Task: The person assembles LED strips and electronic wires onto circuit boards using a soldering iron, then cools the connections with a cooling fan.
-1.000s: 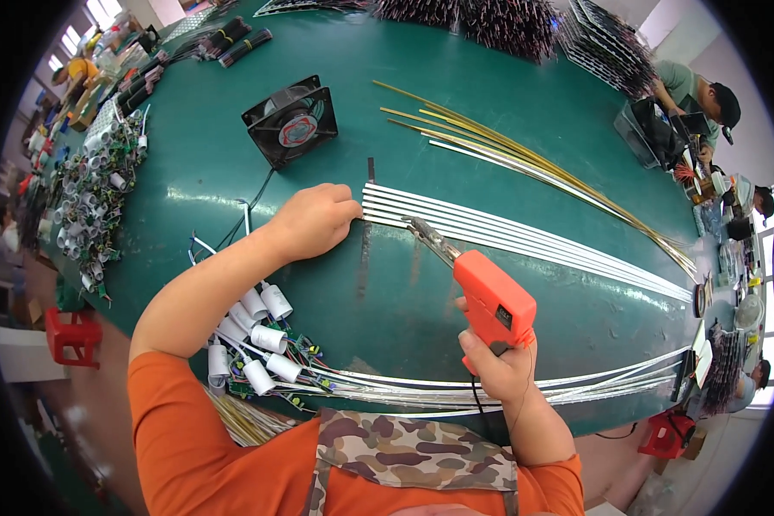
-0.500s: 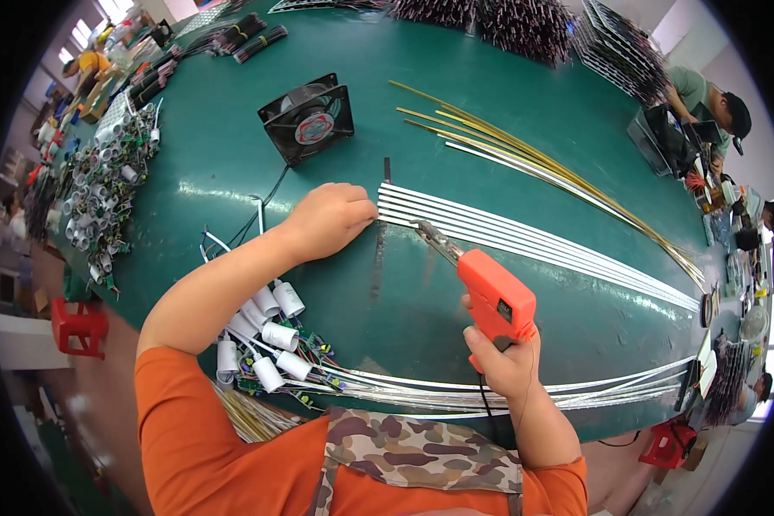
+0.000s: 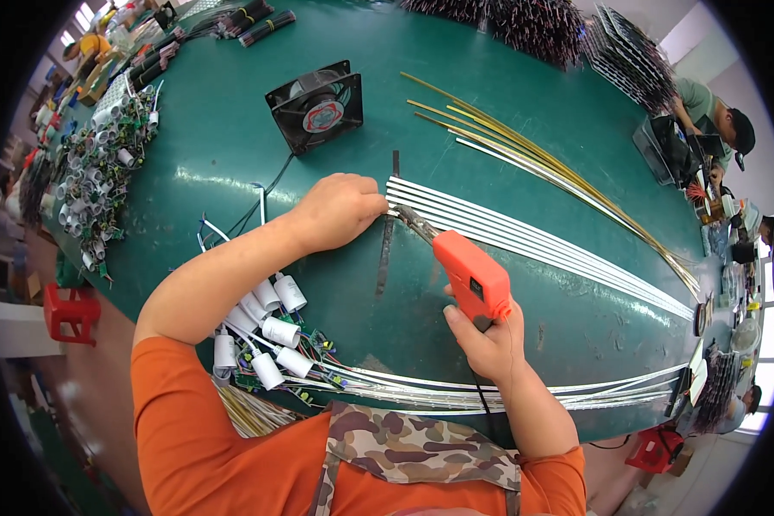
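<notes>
A red soldering gun (image 3: 473, 271) with a dark metal tip is gripped in my right hand (image 3: 490, 340). Its tip rests at the left ends of several thin white strips (image 3: 533, 248), which lie side by side on the green table. Close to that tip, my left hand (image 3: 346, 208) has its fingers pinched together at the strip ends. Whatever those fingers hold is hidden. A dark narrow bar (image 3: 382, 267) lies crosswise beneath the strip ends. White cylindrical lamp caps (image 3: 281, 332) with wires and small circuit boards lie below my left forearm.
A black fan (image 3: 318, 107) stands beyond my left hand, its cable trailing toward me. Gold-coloured strips (image 3: 533, 146) lie farther right. More caps and boards (image 3: 103, 176) pile up on the left. Wired bundles (image 3: 533, 30) cover the far edge. Another person (image 3: 701, 103) works at the right.
My right hand has brought the soldering gun left, so its tip is now nearer my left fingertips. My left hand stays pinched at the strip ends. The whole view has shifted slightly.
</notes>
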`<state>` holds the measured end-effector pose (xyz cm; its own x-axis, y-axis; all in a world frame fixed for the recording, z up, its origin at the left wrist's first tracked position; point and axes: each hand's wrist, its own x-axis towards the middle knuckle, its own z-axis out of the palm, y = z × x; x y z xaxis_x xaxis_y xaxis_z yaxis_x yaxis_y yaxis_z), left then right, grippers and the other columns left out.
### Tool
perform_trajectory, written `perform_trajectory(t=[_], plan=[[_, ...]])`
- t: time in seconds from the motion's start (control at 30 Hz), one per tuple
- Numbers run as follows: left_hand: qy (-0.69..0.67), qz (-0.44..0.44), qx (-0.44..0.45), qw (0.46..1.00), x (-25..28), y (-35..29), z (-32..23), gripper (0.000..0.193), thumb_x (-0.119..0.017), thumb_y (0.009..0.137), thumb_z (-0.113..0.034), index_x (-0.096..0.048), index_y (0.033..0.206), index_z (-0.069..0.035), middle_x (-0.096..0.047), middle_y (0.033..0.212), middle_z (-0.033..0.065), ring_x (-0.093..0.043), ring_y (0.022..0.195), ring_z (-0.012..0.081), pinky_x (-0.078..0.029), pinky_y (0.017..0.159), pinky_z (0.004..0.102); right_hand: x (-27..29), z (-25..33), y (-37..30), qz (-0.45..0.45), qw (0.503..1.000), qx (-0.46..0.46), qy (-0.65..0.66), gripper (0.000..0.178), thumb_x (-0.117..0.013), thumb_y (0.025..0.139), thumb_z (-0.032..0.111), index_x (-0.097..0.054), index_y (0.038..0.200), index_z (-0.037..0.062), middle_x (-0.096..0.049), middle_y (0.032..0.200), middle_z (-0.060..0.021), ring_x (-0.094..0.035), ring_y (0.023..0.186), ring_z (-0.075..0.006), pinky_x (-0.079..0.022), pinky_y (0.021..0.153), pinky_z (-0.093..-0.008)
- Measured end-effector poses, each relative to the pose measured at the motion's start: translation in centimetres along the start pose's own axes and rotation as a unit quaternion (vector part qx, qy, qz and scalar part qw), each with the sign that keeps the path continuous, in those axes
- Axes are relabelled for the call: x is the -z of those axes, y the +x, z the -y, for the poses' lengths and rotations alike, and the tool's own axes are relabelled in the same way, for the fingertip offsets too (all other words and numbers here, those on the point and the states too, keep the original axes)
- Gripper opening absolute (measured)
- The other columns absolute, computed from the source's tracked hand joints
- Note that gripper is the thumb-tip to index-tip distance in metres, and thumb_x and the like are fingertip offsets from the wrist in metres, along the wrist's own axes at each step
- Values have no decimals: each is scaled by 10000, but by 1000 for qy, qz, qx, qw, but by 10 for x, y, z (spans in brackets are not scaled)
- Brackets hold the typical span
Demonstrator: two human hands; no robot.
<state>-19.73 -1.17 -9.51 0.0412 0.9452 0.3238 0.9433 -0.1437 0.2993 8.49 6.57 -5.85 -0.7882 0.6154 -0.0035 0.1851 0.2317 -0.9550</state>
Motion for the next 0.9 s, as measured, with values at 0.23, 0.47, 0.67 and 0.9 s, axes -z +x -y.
perform_trajectory(t=[0.23, 0.47, 0.67, 0.9], plan=[[-8, 11, 7, 1000, 0, 0, 0, 64, -665, 771, -92, -644, 829, -76, -583, 762, 86, -595, 758, 317, -475, 647, 436, 0, -4, 1, 13, 999, 27, -25, 384, -683, 809, 96, -584, 1172, 16, -670, 1017, -109, -648, 918, -226, -489, 824, -318], [-7, 13, 6, 1000, -1, 3, 1, 57, -659, 776, -94, -641, 826, -76, -579, 761, 86, -594, 758, 316, -476, 647, 434, -1, -5, 2, 5, 1000, 29, -9, 378, -685, 810, 90, -586, 1167, 13, -664, 1003, -110, -649, 896, -219, -495, 802, -318], [-9, 16, 8, 1000, 0, 3, 1, 59, -660, 775, -94, -636, 825, -75, -571, 758, 87, -590, 756, 317, -474, 646, 434, 1, -1, 2, 11, 999, 21, -36, 384, -692, 807, 92, -583, 1165, 7, -659, 980, -113, -655, 876, -207, -506, 774, -314], [-15, 15, 9, 1000, 0, 3, 1, 56, -654, 780, -93, -631, 828, -76, -563, 759, 90, -585, 761, 321, -470, 644, 435, 0, 0, 2, 17, 998, 25, -55, 386, -686, 812, 88, -575, 1172, 5, -655, 966, -107, -659, 849, -187, -513, 748, -302]])
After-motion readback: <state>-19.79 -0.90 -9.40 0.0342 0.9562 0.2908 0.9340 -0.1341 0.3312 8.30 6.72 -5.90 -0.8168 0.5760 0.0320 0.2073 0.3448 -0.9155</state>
